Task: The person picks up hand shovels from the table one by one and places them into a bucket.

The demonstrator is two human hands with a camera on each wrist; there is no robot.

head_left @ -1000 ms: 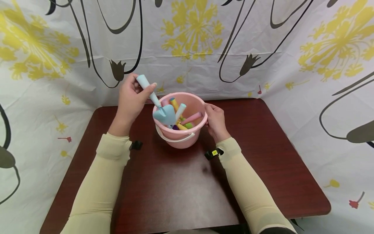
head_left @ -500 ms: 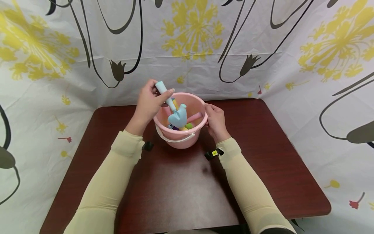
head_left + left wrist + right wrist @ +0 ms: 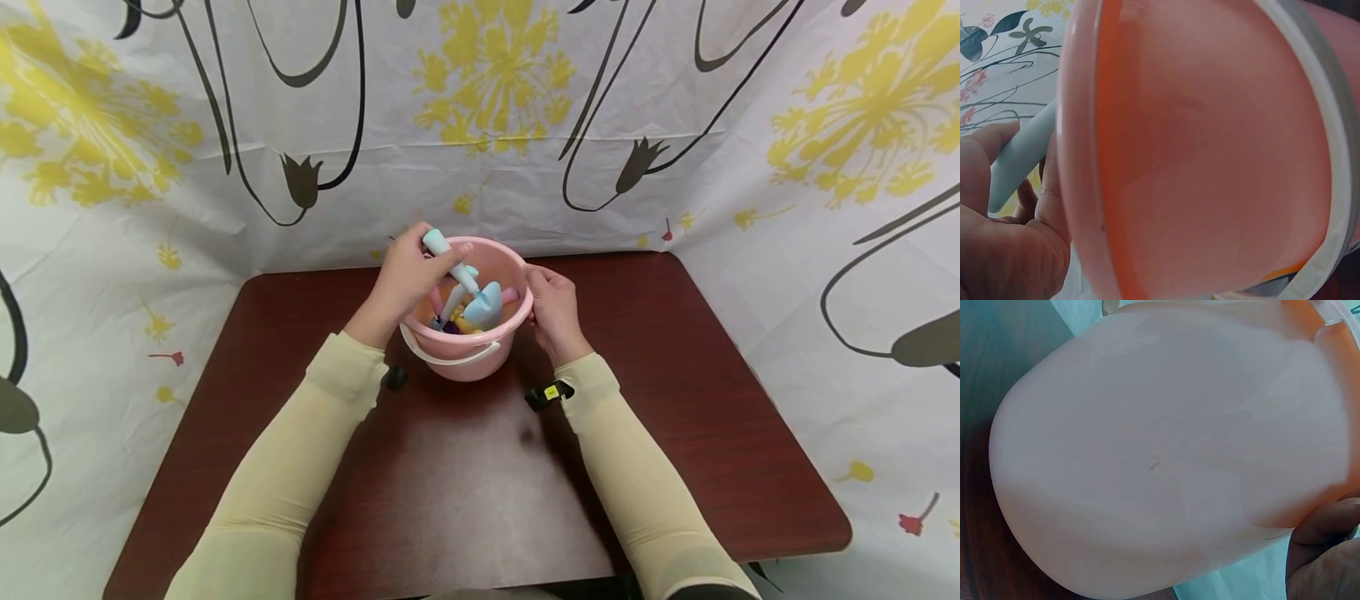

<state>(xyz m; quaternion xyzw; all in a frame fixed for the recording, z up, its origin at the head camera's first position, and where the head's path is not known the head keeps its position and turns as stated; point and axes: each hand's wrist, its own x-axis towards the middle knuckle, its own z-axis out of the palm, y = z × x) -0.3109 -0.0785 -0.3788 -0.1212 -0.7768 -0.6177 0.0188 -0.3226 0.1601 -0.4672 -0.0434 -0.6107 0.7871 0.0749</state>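
My left hand [image 3: 410, 271] pinches the handle of a light blue toy shovel [image 3: 484, 305], its blade tilted down inside the mouth of a pink bucket [image 3: 465, 367]. In the left wrist view the pale handle [image 3: 1022, 159] sits between thumb and fingers beside the bucket rim [image 3: 1082, 156]. My right hand [image 3: 555, 312] grips the rim on the bucket's right side; in the right wrist view its fingers [image 3: 1322, 534] curl at that rim. Several toys lie inside the bucket, among them a pink handle [image 3: 510, 296], a yellow piece [image 3: 467, 325] and another pale blue handle [image 3: 452, 302].
The bucket stands toward the back of a dark red-brown table [image 3: 465, 483], its white carrying handle [image 3: 450, 360] hanging down in front. A white curtain [image 3: 510, 192] with yellow flowers and dark stems surrounds the table's back and sides.
My left hand has moved right and slightly down with the toy shovel, bringing the blade from the bucket's left side across toward its right inside. The right hand and the bucket have stayed put.
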